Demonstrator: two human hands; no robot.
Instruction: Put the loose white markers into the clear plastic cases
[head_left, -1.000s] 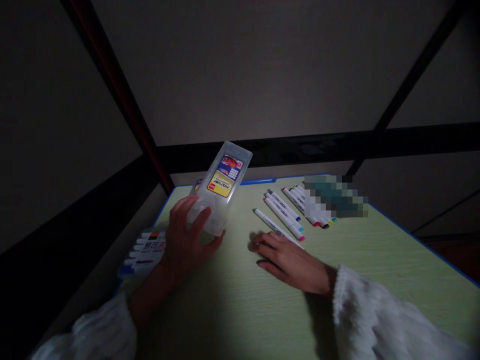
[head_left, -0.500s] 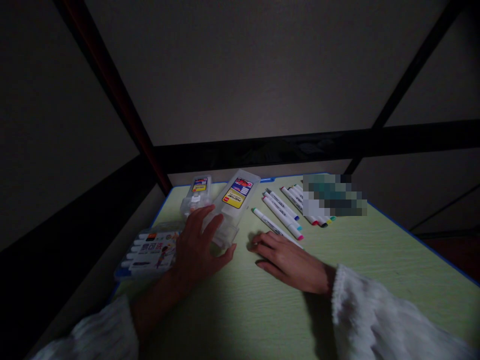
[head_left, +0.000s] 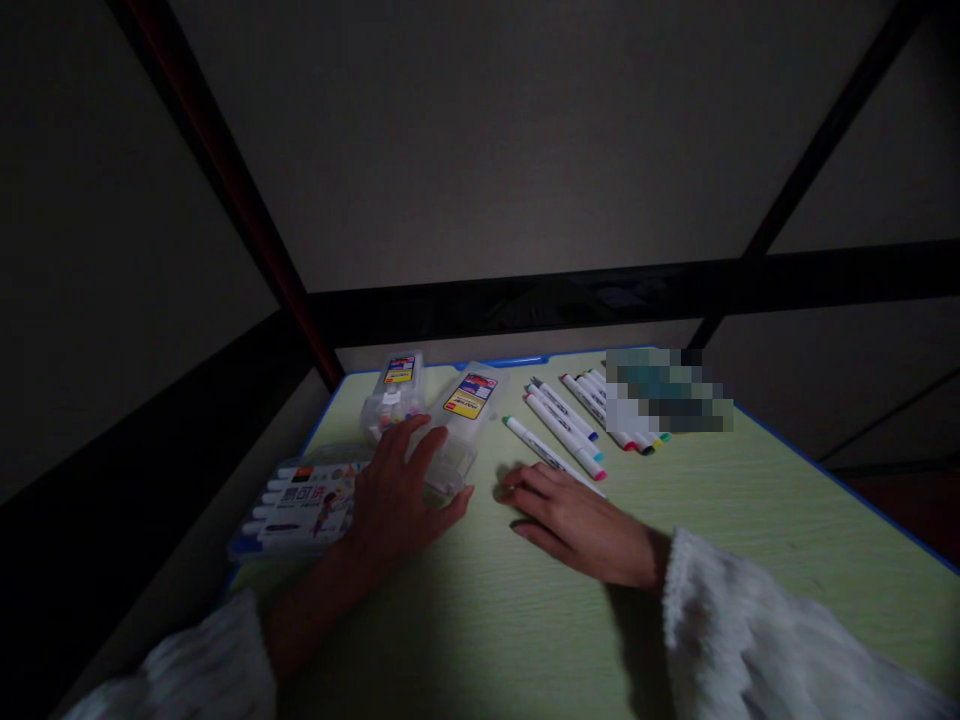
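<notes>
My left hand [head_left: 397, 490] has its fingers spread at the near left corner of a clear plastic marker case [head_left: 459, 440]; whether the fingertips touch it I cannot tell. A yellow and blue label marks the case's lid. Palm down on the table, my right hand [head_left: 574, 525] rests with loosely bent fingers, a gap between thumb and fingers, and nothing visible in it. Just beyond it lies a white marker [head_left: 551, 452] with a green end. Farther right are several more white markers [head_left: 564, 428] with coloured ends.
A smaller clear case [head_left: 394, 398] stands at the back left. Left of my left hand lies a clear box of markers [head_left: 307, 505] with a printed label. A blurred patch [head_left: 667, 390] hides the back right of the green table [head_left: 720, 560]. A wall rises behind.
The lid of the middle marker case has dropped lower, uncovering more of the blue strip at the table's back edge. Both hands have stayed nearly in place.
</notes>
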